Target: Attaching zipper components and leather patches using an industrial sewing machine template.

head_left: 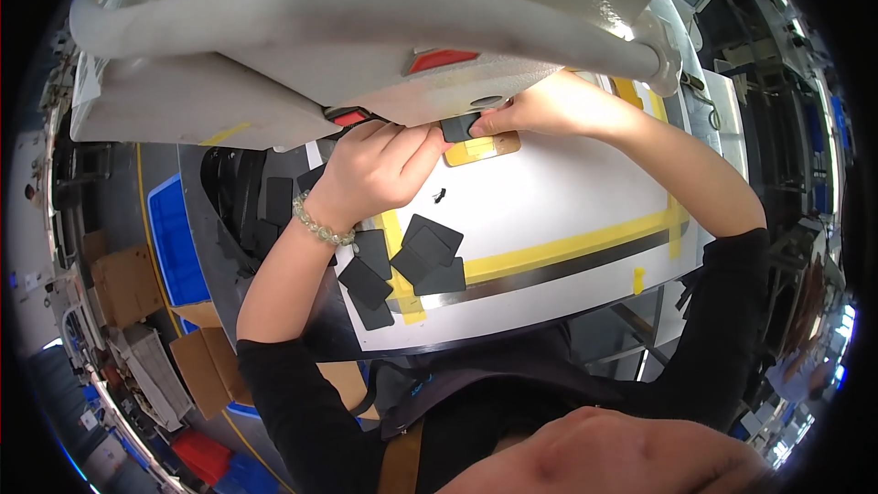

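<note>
Both my hands meet at the far side of the white work surface, under a large grey machine. My left hand (377,169), a beaded bracelet on its wrist, is closed with its fingertips at the left edge of a small black square pad (460,129). From the other side, my right hand (549,108) pinches the pad's right edge between thumb and finger. Just below the pad, partly covered by it, lies a yellow rounded plate (483,149). Several loose black square pads (425,252) lie overlapping near my left wrist. A small black scrap (440,195) rests on the white sheet.
The grey machine (274,87) with a thick curved tube (366,14) overhangs the far side. Yellow tape (558,250) borders the white sheet (585,192). A black bundle (233,201) sits at the left edge. Beyond stand a blue bin (178,238) and a cardboard box (208,366).
</note>
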A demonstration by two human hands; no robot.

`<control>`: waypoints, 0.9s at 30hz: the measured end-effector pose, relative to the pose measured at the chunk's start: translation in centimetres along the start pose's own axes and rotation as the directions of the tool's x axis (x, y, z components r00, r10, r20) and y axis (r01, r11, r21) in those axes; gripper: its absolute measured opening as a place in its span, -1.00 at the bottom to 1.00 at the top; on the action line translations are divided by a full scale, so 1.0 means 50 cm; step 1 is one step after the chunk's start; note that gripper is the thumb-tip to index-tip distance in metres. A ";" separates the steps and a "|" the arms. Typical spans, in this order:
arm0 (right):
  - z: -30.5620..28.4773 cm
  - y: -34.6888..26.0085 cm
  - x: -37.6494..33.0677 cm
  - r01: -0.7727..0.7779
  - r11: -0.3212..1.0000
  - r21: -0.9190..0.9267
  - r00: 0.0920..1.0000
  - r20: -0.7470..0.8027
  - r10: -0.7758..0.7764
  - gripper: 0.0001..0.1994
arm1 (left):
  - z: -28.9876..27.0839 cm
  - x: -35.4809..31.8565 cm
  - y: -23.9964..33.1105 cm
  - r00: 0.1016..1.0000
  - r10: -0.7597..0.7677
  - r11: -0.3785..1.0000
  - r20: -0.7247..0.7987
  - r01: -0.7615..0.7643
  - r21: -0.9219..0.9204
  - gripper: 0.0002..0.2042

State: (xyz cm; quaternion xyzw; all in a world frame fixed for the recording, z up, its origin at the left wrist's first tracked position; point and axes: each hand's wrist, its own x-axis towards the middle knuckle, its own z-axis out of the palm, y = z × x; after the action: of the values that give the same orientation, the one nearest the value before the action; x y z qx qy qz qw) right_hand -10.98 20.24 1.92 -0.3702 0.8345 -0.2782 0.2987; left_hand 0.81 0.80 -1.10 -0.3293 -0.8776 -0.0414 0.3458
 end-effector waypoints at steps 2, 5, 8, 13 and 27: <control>-0.010 -0.021 0.004 0.018 1.000 0.020 1.000 0.000 -0.018 -0.76 | 0.003 -0.001 0.001 1.000 -0.007 1.000 -0.022 0.008 0.007 -0.89; -0.033 -0.064 0.006 -0.171 0.985 0.026 0.965 0.205 0.162 -0.67 | 0.001 -0.002 0.004 0.998 -0.032 0.999 0.056 0.030 0.028 -0.88; -0.028 -0.070 0.008 -0.277 0.961 -0.029 0.941 0.196 0.277 -0.69 | 0.003 0.000 0.007 0.999 -0.035 0.999 0.026 0.034 0.033 -0.87; -0.018 -0.057 0.016 -0.247 0.968 0.053 0.958 0.166 0.235 -0.76 | 0.001 0.004 0.007 0.999 -0.025 1.000 0.029 0.025 0.015 -0.86; -0.007 -0.062 0.010 -0.320 0.931 0.174 0.945 0.120 0.303 -0.73 | 0.020 0.001 0.009 1.000 -0.006 1.000 -0.008 0.006 0.018 -0.87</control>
State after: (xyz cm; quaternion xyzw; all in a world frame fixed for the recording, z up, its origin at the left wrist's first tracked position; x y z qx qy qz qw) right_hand -10.10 18.14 4.12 -0.2149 0.8376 -0.2887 0.4109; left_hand 0.48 1.45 -1.90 -0.3234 -0.8775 -0.0357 0.3524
